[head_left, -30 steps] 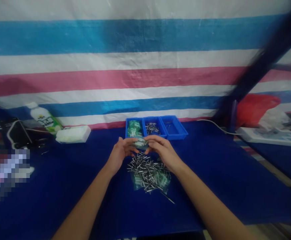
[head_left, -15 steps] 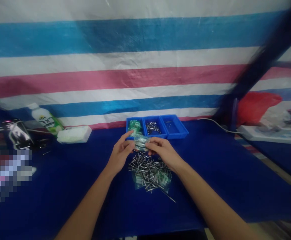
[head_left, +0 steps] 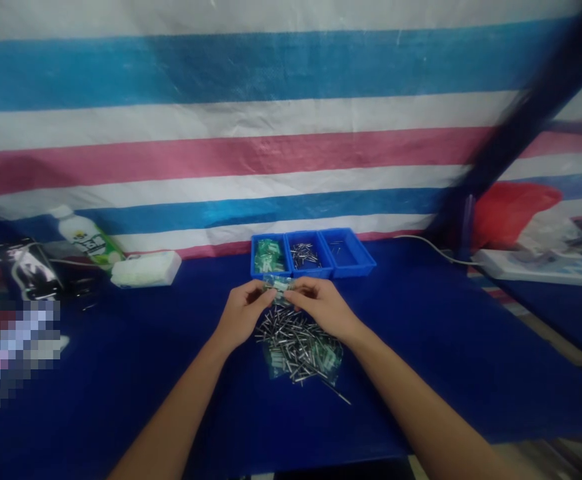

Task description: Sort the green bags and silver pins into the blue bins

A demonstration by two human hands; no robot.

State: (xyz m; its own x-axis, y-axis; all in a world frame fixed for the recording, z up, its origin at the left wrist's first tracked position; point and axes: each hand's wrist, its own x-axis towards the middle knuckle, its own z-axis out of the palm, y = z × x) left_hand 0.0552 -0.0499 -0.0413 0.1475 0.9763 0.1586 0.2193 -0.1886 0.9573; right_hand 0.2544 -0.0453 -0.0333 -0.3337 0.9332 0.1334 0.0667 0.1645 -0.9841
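Note:
Between my two hands is a small clear plastic bag (head_left: 279,283) with pale pieces inside. My left hand (head_left: 243,309) pinches its left side, thumb in front. On the other side, my right hand (head_left: 323,303) grips it between thumb and fingers. Just below lies a pile of thin metal rods or rivets (head_left: 293,340), and under its lower edge show more clear bags with pale pieces (head_left: 328,357). Beyond my hands stands a blue three-part tray (head_left: 353,272). Its left compartment holds similar bags (head_left: 269,257), the middle one metal pins (head_left: 305,255), and the right one a few thin pins (head_left: 337,247).
At the left stand a white-and-green bottle (head_left: 88,237), a tissue pack (head_left: 145,269) and a dark shiny pouch (head_left: 35,270). A white power strip (head_left: 541,268) with a cable and a red bag (head_left: 513,210) are at the right. A striped sheet (head_left: 291,153) hangs behind the blue table (head_left: 171,347).
My left index finger, raised before, has come down onto the bag, and both thumbs have moved closer together on it. The pile and tray have stayed put.

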